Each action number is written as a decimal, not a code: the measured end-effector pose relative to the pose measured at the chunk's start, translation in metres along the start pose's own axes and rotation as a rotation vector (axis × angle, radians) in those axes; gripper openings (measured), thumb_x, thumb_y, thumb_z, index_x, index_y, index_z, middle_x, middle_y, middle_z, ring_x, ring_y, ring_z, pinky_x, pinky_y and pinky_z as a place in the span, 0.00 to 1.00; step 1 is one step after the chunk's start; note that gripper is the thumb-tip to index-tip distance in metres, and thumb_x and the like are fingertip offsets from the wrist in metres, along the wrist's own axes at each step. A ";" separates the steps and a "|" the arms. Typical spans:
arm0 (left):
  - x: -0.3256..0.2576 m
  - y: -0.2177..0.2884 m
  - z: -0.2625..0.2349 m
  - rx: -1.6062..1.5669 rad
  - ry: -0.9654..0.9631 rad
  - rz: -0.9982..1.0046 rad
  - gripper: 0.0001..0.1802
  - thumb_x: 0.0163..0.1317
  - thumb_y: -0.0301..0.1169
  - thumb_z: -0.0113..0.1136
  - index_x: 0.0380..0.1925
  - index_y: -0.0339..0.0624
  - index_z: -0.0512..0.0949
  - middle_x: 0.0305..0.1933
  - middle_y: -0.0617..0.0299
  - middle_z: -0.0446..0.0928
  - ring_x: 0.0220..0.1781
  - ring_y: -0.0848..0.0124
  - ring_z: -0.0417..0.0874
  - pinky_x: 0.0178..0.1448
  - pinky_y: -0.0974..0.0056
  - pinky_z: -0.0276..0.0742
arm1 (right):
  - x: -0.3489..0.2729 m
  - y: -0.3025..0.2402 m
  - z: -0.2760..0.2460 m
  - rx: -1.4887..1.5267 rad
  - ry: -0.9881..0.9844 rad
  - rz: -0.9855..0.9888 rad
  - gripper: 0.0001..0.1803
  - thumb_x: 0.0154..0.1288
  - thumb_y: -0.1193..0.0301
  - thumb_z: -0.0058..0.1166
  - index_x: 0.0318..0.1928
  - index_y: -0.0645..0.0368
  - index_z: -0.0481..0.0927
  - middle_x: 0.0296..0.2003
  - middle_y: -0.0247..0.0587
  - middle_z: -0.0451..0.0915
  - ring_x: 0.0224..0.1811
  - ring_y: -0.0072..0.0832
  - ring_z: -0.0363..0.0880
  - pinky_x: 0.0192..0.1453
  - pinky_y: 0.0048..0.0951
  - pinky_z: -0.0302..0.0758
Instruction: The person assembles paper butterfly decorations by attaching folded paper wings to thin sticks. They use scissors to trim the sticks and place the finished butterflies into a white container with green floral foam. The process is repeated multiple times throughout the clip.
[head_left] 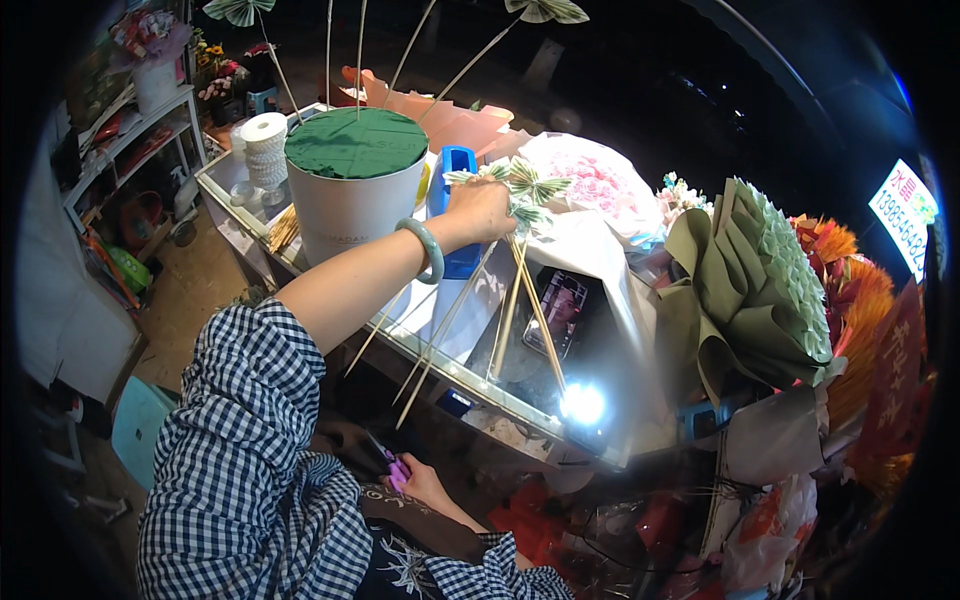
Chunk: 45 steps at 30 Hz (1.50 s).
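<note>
My left hand [480, 212] reaches over the table, a pale green bangle [431, 250] on its wrist. Its fingers are closed at a bunch of pleated pale green paper fans [538, 184], whose thin wooden sticks [518, 300] slant down toward the table's near edge. Low by my lap, my right hand [428, 488] grips the purple handles of a pair of scissors [398, 473]. Left of the bunch stands a white bucket [340, 215] topped with green floral foam [355, 140]. Several sticks rise from the foam, some with paper fans [548, 10] at the top.
Behind my left hand is a blue holder [460, 260]. A phone [556, 315] lies near a bright lamp [582, 403]. White cord rolls [265, 150] stand beyond the bucket's left side. To the right are a pink bouquet [592, 185] and a large olive-wrapped bouquet [745, 290].
</note>
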<state>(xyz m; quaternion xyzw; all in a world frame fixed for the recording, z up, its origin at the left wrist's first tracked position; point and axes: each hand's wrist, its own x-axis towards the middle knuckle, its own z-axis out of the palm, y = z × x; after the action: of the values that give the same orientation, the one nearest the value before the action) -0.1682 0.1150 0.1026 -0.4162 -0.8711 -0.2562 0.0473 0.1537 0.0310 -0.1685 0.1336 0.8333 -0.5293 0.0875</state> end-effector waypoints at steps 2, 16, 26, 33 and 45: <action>0.000 -0.001 0.006 -0.012 -0.006 0.024 0.14 0.46 0.36 0.57 0.25 0.35 0.81 0.34 0.46 0.80 0.38 0.52 0.82 0.44 0.50 0.74 | 0.000 -0.001 -0.005 0.014 -0.005 0.009 0.22 0.54 0.61 0.62 0.44 0.62 0.73 0.28 0.50 0.78 0.31 0.36 0.81 0.35 0.30 0.75; 0.002 -0.006 0.020 0.048 0.092 0.075 0.08 0.55 0.31 0.53 0.29 0.37 0.75 0.32 0.47 0.79 0.39 0.53 0.80 0.46 0.53 0.73 | 0.001 0.004 -0.001 0.003 0.014 -0.042 0.22 0.53 0.58 0.63 0.40 0.60 0.72 0.27 0.50 0.77 0.30 0.42 0.80 0.34 0.33 0.74; 0.006 -0.020 0.026 -0.078 0.113 0.057 0.08 0.52 0.32 0.57 0.23 0.39 0.80 0.31 0.49 0.79 0.38 0.54 0.81 0.44 0.55 0.74 | 0.001 0.001 -0.003 0.002 -0.007 -0.004 0.23 0.53 0.56 0.63 0.40 0.59 0.72 0.28 0.49 0.77 0.30 0.43 0.79 0.34 0.34 0.75; 0.013 -0.027 0.033 -0.081 0.255 0.114 0.08 0.52 0.29 0.57 0.22 0.35 0.80 0.27 0.46 0.78 0.35 0.52 0.81 0.43 0.53 0.74 | 0.002 0.006 -0.001 -0.009 -0.017 0.004 0.25 0.50 0.54 0.64 0.42 0.56 0.72 0.30 0.49 0.78 0.33 0.48 0.79 0.36 0.37 0.76; 0.007 -0.002 -0.002 -0.313 0.362 0.087 0.10 0.57 0.30 0.57 0.29 0.35 0.82 0.19 0.51 0.77 0.23 0.61 0.80 0.32 0.60 0.73 | 0.003 0.008 -0.005 0.041 -0.023 0.033 0.25 0.51 0.55 0.63 0.44 0.58 0.74 0.29 0.49 0.79 0.32 0.44 0.81 0.35 0.34 0.76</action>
<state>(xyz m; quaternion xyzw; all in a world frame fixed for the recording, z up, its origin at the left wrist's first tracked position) -0.1748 0.1178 0.1058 -0.4028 -0.7794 -0.4563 0.1485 0.1534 0.0390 -0.1743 0.1431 0.8190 -0.5461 0.1028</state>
